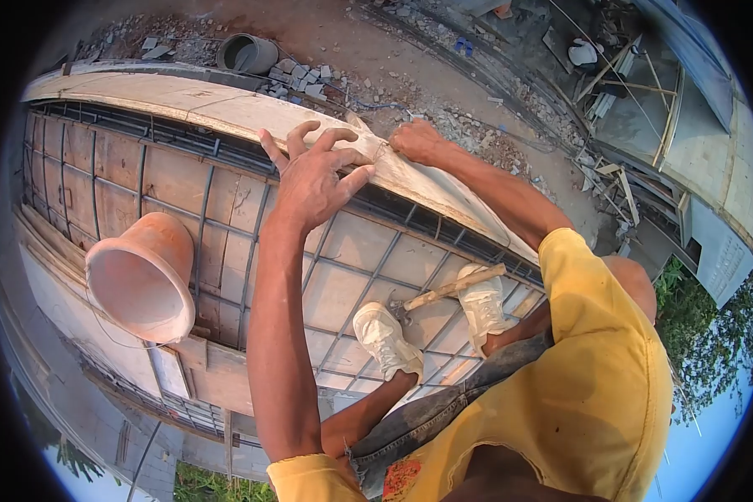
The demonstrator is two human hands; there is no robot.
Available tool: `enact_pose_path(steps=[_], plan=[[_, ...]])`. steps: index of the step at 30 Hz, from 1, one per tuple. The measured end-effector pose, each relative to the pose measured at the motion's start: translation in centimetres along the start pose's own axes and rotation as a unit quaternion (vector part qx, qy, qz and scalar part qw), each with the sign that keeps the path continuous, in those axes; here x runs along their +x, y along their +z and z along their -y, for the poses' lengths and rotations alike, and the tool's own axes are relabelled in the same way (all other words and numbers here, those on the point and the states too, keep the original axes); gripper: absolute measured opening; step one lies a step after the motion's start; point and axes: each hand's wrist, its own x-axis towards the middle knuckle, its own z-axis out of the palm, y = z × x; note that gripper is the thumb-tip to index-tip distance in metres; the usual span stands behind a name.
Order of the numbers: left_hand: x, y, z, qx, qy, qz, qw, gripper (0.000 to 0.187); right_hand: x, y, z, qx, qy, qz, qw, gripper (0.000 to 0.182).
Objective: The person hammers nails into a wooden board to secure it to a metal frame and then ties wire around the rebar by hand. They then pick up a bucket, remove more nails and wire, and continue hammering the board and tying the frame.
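Note:
My left hand [316, 171] rests by the upper edge of a long pale wooden board [217, 105], fingers spread and bent, thumb apart. To its right my right hand [418, 142] is closed at the same board's far side; what its fingers hold is hidden. Below the board lies a grid of steel bars [376, 268] over flat panels. A hammer [448, 290] with a wooden handle lies between my two pale shoes, its handle across one of them. An orange-pink bucket [142, 276] is tipped on its side at the left, its mouth toward me.
Beyond the board, the ground far below holds rubble [297, 79] and a concrete ring [247, 55]. A person [584, 53] is at the upper right near poles and planks. Loose boards [54, 243] run along the left edge of the grid.

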Motion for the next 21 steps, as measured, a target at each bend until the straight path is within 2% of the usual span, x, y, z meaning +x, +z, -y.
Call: enact_pose_path(steps=[3, 6, 10, 13, 16, 19, 21], plan=[[0.1, 0.3, 0.3, 0.004, 0.015, -0.02, 1.0, 0.037, 0.3, -2.1, -0.6, 0.011, -0.063, -0.053, 0.997, 0.018], [0.0, 0.7, 0.4, 0.003, 0.017, -0.025, 1.0, 0.038, 1.9, -2.5, -0.9, 0.165, 0.058, -0.004, 0.985, 0.018], [0.1, 0.3, 0.0, 0.007, 0.002, -0.007, 1.0, 0.035, 4.2, 0.2, -2.8, 0.294, 0.187, 0.063, 0.935, 0.031], [0.1, 0.2, 0.2, 0.005, -0.002, -0.003, 1.0, 0.037, 3.7, 2.3, -2.9, 0.309, 0.255, 0.063, 0.914, 0.034], [0.2, -0.3, -0.3, -0.003, -0.009, 0.006, 1.0, 0.038, 1.2, 3.9, -2.1, 0.339, 0.223, 0.003, 0.914, 0.03], [0.2, -0.3, -0.4, -0.003, -0.014, 0.014, 1.0, 0.038, -0.9, 2.3, 0.9, 0.302, 0.26, -0.048, 0.916, 0.027], [0.1, -0.2, -0.3, -0.005, -0.007, 0.005, 1.0, 0.037, -0.5, 2.0, 1.1, 0.191, 0.213, -0.006, 0.958, 0.025]])
